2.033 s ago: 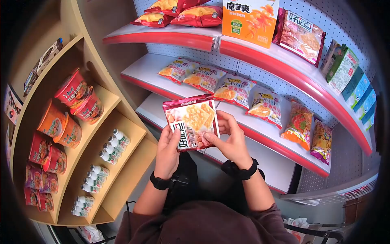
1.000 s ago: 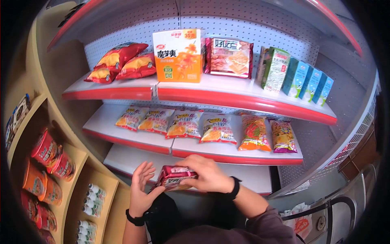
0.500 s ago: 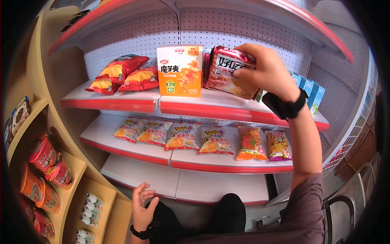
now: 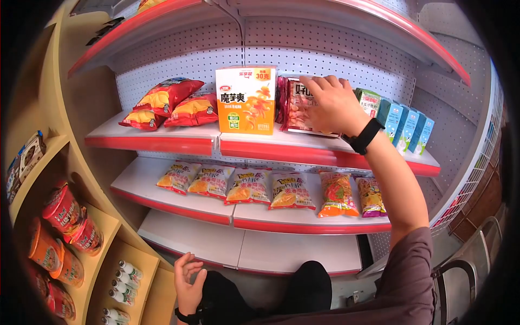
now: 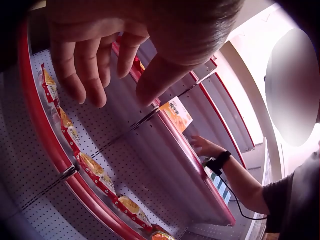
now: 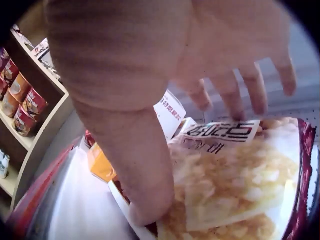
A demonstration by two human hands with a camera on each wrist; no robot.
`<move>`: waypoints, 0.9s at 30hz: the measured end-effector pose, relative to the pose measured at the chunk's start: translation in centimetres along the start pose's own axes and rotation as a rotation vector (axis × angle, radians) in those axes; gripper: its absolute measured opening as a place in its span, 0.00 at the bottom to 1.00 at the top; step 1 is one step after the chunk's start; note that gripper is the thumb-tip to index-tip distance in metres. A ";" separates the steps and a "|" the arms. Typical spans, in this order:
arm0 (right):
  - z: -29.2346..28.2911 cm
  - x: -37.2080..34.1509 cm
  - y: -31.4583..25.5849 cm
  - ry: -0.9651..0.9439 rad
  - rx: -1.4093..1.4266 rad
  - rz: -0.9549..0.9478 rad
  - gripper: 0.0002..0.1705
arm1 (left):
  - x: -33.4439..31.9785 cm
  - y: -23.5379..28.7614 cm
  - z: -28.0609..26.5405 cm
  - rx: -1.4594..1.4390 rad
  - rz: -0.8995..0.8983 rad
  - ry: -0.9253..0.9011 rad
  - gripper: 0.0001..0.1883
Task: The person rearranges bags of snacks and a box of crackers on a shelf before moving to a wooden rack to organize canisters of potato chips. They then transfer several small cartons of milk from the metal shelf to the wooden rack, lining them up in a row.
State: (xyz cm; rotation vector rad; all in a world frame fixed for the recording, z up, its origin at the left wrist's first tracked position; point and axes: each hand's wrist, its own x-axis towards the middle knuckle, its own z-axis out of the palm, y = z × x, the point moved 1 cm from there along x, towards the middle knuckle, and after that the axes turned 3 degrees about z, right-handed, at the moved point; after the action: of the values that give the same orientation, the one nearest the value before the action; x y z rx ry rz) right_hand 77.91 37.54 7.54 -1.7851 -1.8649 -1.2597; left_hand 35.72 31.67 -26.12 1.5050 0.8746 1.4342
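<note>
A: And here's the right hand, up at the right half of the upper shelf! What's it touching?

B: The cracker packet, standing on that shelf just right of the orange-and-white box. The hand covers the packet's right part in the head view.

A: And the fingers?

B: Spread! The wrist view shows gaps between them at the packet's top edge, with the thumb down along one side. How hard they press, I can't tell.

A: Neighbours?

B: Right of the hand, a green carton, then blue cartons in a row. Left of the box, red snack bags lie together.

A: Over to the left hand!

B: Low on the near side, beside the person's knee, fingers loosely bent and slightly apart, pinching nothing.

A: One shelf down?

B: Four white snack bags in a row, then an orange bag, then a purple-and-yellow bag at the right, partly behind the forearm.

A: And far left?

B: A wooden shelf unit, with noodle cups on one level and white-capped bottles on the level to their right!
</note>
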 end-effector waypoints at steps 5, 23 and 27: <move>0.4 -0.2 -0.4 -0.063 0.018 0.028 0.57 | 0.1 0.2 0.2 0.000 -0.012 -0.001 0.33; -1.0 -1.9 -1.3 0.102 0.069 -0.085 0.49 | 0.1 0.6 0.0 0.058 0.020 -0.005 0.31; -3.5 -3.5 -2.9 0.117 0.095 -0.145 0.45 | -0.4 0.2 -1.4 0.088 0.017 0.031 0.30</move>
State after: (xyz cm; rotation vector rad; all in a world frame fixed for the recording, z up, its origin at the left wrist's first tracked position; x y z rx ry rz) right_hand 74.72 33.04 5.94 -1.5184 -1.9828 -1.2717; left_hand 34.31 31.38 -26.10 1.5625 0.9564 1.4510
